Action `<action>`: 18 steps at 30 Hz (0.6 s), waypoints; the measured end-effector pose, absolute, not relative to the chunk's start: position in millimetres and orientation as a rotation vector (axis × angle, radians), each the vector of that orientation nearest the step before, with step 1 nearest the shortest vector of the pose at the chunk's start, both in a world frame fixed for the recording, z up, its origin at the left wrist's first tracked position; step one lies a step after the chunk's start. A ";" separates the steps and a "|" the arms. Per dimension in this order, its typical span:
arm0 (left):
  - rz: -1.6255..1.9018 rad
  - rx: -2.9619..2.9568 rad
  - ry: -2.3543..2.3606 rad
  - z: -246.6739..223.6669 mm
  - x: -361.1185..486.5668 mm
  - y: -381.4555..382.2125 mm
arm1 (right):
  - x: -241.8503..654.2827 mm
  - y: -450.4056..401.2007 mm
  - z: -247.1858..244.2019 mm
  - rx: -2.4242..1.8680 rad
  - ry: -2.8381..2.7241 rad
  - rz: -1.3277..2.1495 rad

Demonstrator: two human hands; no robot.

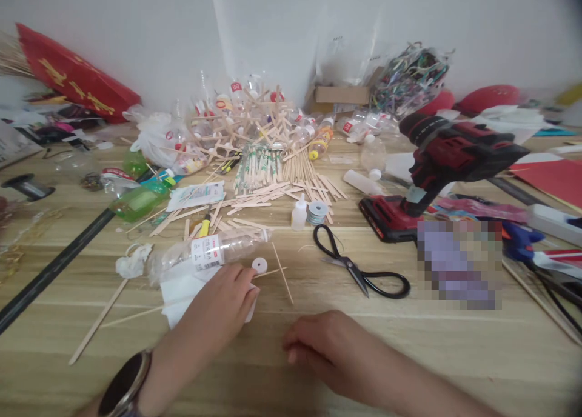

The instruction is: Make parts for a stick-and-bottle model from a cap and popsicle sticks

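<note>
the clear plastic bottle with the white label lies on its side on the pale wood-grain tabletop, its neck pointing right. on the near side of the bottle, my left hand is over a white sheet of paper, fingers curled; i cannot tell whether they pinch the thin pale wooden stick that runs across the paper to my hand. to the right and nearer me than the bottle, my right hand has its fingers bent and close together; i cannot tell whether they hold anything. a round white disc with a centre hole sits just below the bottle's neck. right of the bottle lie the black-handled metal scissors, and farther right stands the red and black cordless drill. beyond the bottle are heaped flat pale wooden sticks.
</note>
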State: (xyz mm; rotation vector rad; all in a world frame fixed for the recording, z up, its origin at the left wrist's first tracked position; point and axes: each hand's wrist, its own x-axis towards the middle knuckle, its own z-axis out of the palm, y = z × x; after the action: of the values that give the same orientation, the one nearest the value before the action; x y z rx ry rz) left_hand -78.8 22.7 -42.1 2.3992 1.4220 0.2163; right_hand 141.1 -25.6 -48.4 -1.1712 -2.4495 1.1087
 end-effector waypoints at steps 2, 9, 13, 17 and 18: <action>0.372 2.474 1.384 -38.3 -77.7 20.3 | 141.6 -25.5 -48.5 -1.173 -2.448 1.115; 0.526 2.144 1.302 -27.0 -60.5 6.1 | 140.0 -22.5 -54.6 -1.191 -2.257 1.099; 0.407 1.837 1.158 -29.3 -45.5 -2.1 | 140.2 -20.6 -53.1 -1.240 -1.934 1.055; 0.380 1.634 1.058 -36.5 -37.7 -2.7 | 143.5 -20.2 -47.6 -1.276 -1.797 0.973; 0.380 1.611 1.045 -37.9 -37.1 -1.9 | 144.4 -20.2 -46.5 -1.266 -1.798 0.952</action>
State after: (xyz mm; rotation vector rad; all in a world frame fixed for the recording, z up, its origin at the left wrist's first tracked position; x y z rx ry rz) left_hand -37.1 -1.9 -37.9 1.6112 1.0455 0.3802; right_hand 144.4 -20.2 -46.5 -1.2661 -1.7980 0.9518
